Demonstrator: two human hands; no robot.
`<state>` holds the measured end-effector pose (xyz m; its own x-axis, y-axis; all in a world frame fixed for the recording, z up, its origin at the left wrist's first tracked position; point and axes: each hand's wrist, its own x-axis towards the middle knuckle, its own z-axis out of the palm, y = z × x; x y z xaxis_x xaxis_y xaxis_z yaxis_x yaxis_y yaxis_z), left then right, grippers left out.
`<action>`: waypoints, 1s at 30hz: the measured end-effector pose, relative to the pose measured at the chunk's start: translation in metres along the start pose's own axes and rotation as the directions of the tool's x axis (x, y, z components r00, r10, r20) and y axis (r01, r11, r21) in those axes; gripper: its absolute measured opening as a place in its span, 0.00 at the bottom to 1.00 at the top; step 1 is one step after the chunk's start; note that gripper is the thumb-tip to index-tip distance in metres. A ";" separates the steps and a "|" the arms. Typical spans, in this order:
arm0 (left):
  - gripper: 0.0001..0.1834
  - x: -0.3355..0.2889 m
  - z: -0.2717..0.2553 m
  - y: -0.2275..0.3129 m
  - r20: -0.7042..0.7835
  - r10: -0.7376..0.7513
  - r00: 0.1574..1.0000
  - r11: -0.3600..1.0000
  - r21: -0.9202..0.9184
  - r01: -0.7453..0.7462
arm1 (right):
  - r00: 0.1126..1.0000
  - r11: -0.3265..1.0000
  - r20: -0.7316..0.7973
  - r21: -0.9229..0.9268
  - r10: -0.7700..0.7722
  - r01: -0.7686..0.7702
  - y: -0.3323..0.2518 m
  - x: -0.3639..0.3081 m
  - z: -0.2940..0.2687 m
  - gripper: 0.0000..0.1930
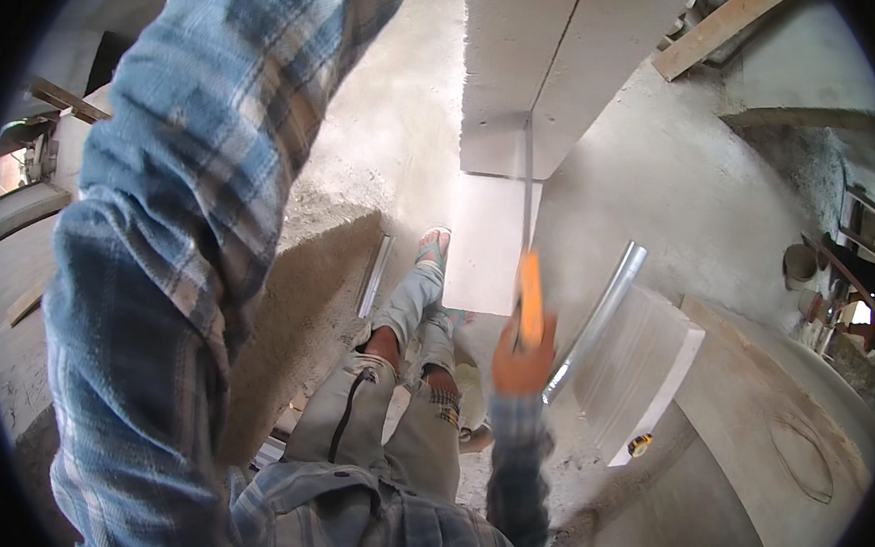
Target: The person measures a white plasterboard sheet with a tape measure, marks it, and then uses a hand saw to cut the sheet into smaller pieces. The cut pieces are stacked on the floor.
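Note:
My right hand point(520, 367) is closed round the orange handle of a handsaw point(530, 294). The saw's narrow blade runs away from me into a long straight slit in a large white block point(500, 67). Beneath that block's near end, a second white block point(484, 241) juts out toward me. My left arm, in a blue plaid sleeve point(204, 159), reaches up past the top edge of the picture on the left of the blocks. The left hand itself lies outside the view.
Several white slabs point(632, 371) lean together at my right, with a yellow and black tape measure point(639, 444) by their lower corner. A shiny metal profile point(595, 321) lies between them and my right hand. On the left rises a rough low wall point(298, 335). A wooden plank point(718, 35) lies at the far right.

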<state>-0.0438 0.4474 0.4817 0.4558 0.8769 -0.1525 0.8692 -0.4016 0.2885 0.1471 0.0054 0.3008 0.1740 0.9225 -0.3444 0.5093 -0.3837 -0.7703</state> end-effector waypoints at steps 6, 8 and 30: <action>0.61 0.011 0.013 0.004 -0.006 0.027 1.000 0.999 -0.042 -0.027 | 0.999 0.994 0.020 -0.100 0.043 -0.041 -0.027 0.103 0.013 0.17; 0.61 -0.002 0.005 -0.016 -0.033 0.003 0.999 1.000 -0.021 -0.004 | 1.000 0.998 -0.007 0.065 0.003 -0.003 0.009 0.002 -0.005 0.21; 0.62 0.009 0.006 0.024 -0.079 0.065 0.995 0.996 -0.050 -0.069 | 0.997 0.991 -0.032 -0.117 -0.070 0.065 -0.023 0.126 0.007 0.19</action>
<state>-0.0178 0.4442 0.4813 0.4946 0.8672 -0.0584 0.8252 -0.4474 0.3449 0.1512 0.1299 0.2710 0.1651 0.9478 -0.2727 0.6147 -0.3151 -0.7231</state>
